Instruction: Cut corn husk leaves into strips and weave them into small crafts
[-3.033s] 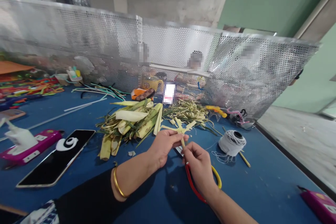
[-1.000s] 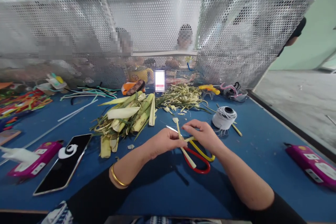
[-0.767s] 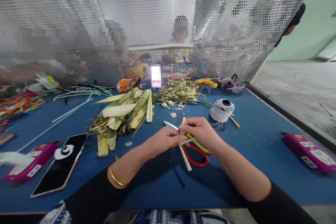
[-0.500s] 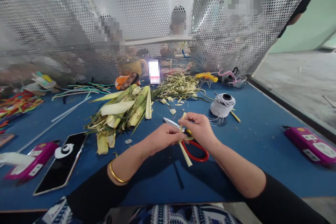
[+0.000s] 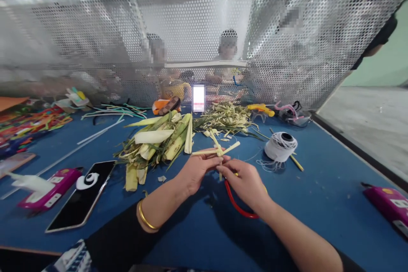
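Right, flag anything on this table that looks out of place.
Mildly: white thread lies in loose loops beside its spool instead of wound on, and a pale scrap lies apart from the leaf pile.

Near frame centre, in bare left hand (image 5: 198, 172): pale flat plant-strip cross (image 5: 219, 152). Behind, on flat blue tabletop (image 5: 321, 191): pale shredded plant heap (image 5: 228, 117); left of both, long green-yellow husk bundle (image 5: 154, 140); right, round white thread spool (image 5: 280, 148).

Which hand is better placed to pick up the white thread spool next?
Probably the right hand: it is nearer the thread spool, which sits to its right. Both hands are at the pale crossed strips, but the left hand is farther away and would likely have to pass the right.
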`<state>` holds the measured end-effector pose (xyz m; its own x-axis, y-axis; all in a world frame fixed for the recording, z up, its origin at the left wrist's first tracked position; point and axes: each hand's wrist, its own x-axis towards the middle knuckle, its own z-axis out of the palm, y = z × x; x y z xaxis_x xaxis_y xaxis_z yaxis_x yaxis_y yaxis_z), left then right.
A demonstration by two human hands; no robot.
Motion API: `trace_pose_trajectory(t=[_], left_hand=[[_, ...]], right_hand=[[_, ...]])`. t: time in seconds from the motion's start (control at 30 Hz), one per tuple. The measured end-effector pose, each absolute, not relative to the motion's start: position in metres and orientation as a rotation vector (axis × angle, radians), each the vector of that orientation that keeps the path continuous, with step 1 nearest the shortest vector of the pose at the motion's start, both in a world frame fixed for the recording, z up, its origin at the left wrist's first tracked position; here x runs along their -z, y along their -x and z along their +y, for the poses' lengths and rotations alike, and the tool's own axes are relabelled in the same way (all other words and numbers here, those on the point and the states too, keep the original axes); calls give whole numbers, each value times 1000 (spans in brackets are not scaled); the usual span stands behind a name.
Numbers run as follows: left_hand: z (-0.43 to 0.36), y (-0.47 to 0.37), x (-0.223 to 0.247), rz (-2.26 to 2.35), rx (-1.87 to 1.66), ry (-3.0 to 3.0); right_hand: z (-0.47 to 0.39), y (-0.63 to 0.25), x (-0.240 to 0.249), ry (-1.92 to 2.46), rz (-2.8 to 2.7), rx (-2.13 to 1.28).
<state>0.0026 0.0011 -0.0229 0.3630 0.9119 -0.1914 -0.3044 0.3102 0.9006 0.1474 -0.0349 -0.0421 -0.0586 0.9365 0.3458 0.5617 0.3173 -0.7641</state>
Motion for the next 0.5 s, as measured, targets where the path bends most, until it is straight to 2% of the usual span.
trace_pose_trajectory(t=[0.1, 0.27, 0.5], left_hand=[[-1, -5, 23, 841, -957, -873], [-3, -8, 22, 837, -1006, -818], [-2, -8, 22, 906, -971, -787]], right_hand=[[-34, -142, 51, 1347, -1697, -675], [-39, -143, 47, 1314, -1722, -689], [-47, -136, 47, 1288, -1910, -478]])
